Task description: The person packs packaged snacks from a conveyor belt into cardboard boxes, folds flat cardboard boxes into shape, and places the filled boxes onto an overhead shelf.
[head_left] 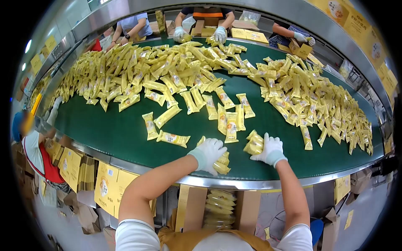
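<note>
Both of my hands wear white gloves over the near edge of the green belt [167, 161]. My left hand [209, 154] is closed over several yellow packets [222, 164], which stick out at its right side and above it. A small bunch of yellow packets [253, 143] is gripped by my right hand [269, 150], fingers on its right side. Between and beyond the hands lie loose packets [231, 127], some side by side. Below the belt's edge, an open carton [194, 209] holds rows of packets [219, 205].
Large packet heaps cover the belt at the far left [125, 71] and right [310, 92]. Co-workers' gloved hands [220, 35] reach in across the belt. A person in a red apron [52, 165] stands at left, near flattened yellow cartons [109, 190]. A metal rim [251, 183] edges the belt.
</note>
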Tool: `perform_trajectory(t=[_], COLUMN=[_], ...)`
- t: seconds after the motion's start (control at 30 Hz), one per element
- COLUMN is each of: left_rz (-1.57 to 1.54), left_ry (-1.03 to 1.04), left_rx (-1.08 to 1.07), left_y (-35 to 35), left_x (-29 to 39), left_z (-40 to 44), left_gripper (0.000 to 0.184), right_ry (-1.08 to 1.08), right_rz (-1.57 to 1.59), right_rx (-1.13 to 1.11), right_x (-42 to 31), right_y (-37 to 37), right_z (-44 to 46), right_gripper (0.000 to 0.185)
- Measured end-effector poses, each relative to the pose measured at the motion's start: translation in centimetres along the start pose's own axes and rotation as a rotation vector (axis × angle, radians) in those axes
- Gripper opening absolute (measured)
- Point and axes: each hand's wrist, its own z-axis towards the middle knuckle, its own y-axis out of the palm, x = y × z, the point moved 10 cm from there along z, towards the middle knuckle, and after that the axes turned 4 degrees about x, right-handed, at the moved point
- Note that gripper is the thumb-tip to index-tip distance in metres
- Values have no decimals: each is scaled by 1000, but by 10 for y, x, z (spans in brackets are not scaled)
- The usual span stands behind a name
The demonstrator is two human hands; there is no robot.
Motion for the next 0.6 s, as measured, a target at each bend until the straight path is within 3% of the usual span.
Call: perform_trajectory(t=[0.07, 0.17, 0.23, 0.3, 0.33, 0.43, 0.53, 0.6], left_rz=[-50, -87, -177, -298, -389, -353, -306, -191], left_ry=[-38, -56, -137, -237, -275, -384, -387, -325], left_rx=[52, 38, 17, -16, 127, 156, 183, 55], left_y=[6, 20, 14, -3, -19, -41, -35, -16], left_x=[-4, 2, 1, -11, -24, -71, -121, -130], left_z=[-1, -20, -38, -59, -72, -106, -114, -112], left_gripper=[89, 88, 86, 85, 85, 91, 96, 97], right_ry=[23, -19, -62, -33, 19, 181, 263, 250], right_rz=[69, 389, 1138, 1521, 1595, 1293, 982, 869], right_rx=[-141, 100, -144, -191, -217, -167, -55, -107], right_x=[-4, -19, -56, -87, -100, -110, -126, -127], right_y=[-1, -32, -36, -36, -30, 13, -10, -3], right_z=[6, 15, 23, 38, 47, 92, 84, 92], right_gripper=[97, 94, 72, 65, 71, 83, 95, 106])
